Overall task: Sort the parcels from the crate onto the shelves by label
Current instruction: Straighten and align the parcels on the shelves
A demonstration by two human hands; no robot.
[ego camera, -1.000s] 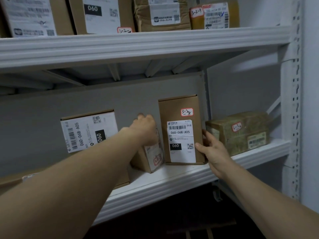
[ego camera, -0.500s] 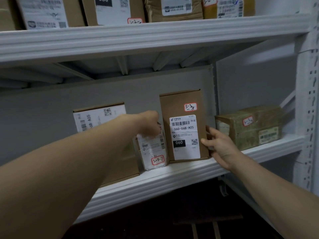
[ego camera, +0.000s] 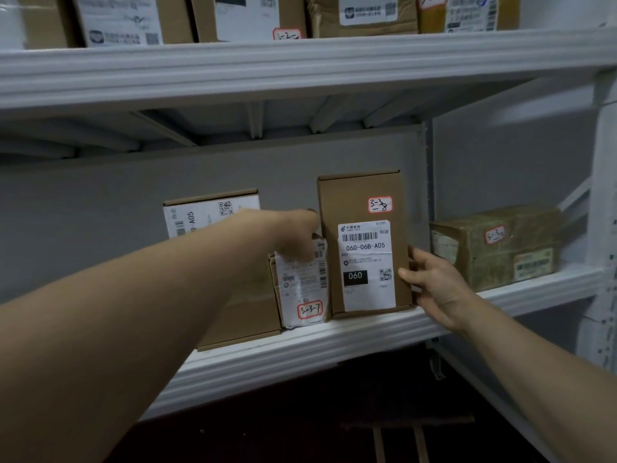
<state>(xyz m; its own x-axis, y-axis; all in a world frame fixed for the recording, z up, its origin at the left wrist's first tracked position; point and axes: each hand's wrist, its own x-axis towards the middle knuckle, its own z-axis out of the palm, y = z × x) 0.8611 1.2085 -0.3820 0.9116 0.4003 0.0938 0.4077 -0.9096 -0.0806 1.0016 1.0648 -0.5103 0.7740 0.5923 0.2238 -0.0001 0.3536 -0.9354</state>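
White shelving carries the row. On it the left hand grips the top of the 3-3-7 parcel, slotted upright just left of the tall box. The right hand clasps that box's right edge, likely steadying it.

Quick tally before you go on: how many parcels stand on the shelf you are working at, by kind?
Brown cardboard boxes with white labels: 2 (the tall upright box and the wider box at the left)
Small white-faced parcel marked 3-3-7: 1
Olive tape-wrapped box: 1
Total: 4
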